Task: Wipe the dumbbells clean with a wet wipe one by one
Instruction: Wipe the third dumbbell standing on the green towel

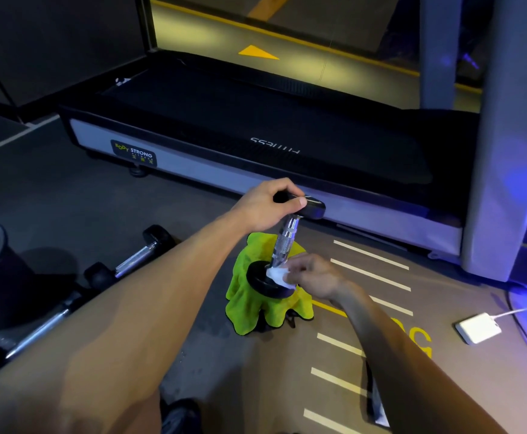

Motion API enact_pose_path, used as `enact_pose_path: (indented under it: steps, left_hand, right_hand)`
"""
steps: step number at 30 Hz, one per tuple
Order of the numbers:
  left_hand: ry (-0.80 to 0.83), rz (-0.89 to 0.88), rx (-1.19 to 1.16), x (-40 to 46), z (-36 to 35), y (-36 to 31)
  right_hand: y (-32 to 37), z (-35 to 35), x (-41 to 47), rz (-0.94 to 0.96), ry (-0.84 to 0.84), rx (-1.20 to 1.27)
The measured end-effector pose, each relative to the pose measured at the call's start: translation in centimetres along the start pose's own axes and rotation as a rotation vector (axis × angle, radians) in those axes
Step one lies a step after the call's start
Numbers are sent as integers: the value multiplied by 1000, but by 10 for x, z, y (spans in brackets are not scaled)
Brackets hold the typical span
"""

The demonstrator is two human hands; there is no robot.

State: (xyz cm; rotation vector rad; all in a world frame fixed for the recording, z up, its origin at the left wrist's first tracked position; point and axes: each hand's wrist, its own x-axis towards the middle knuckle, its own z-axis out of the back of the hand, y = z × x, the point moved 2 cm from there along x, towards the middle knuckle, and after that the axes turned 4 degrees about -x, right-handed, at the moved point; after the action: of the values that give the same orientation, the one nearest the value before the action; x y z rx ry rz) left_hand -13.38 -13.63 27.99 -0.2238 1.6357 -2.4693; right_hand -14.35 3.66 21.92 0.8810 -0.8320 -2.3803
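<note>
Chrome-handled black dumbbell (282, 242) stands upright on a lime-green cloth (249, 296); left hand (271, 205) grips its top, right hand (313, 277) pinches a white wet wipe (276, 274) against the lower plate.

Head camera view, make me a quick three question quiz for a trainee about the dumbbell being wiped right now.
1. True or false: the dumbbell being wiped lies flat on the floor.
2. Which hand holds the wet wipe? A) left hand B) right hand C) neither
3. Fill in: the dumbbell's lower head stands on a ____ cloth.

Key
1. False: it stands on end, and the left hand grips its upper head.
2. B: the right hand presses the wipe where the chrome handle meets the lower head.
3. Green: the green cloth is draped over a low support near the treadmill. Other dumbbells lie on the floor at left.
</note>
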Motion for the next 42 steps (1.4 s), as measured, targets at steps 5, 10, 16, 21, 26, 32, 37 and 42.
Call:
enact_pose_path:
  steps: [5,10,16,21,26,32,37,42]
  left_hand:
    - [26,3,-19,-1,-1,0]
    - [19,8,-44,-2,2,0]
    - [16,-2,-40,-2,0,1]
    - [13,-4,-35,-2,1,0]
    - [21,-11,-50,1,-2,3]
    - [-8,-17,-39,5,-1,5]
    - [-2,-1,-30,6,-2,7]
    - [-1,-20,-37,6,-2,6]
  right_hand:
    - [-8,-10,4,22,-257,-41]
    - [-10,-15,2,17,-346,-10]
    - [0,-6,8,4,-554,176]
    - [1,3,12,-81,-671,438]
    - [-3,-15,12,-276,-372,344]
    - [24,0,15,-150,-604,888]
    - [19,-5,15,-279,-587,973]
    - [25,11,22,-202,-760,1178]
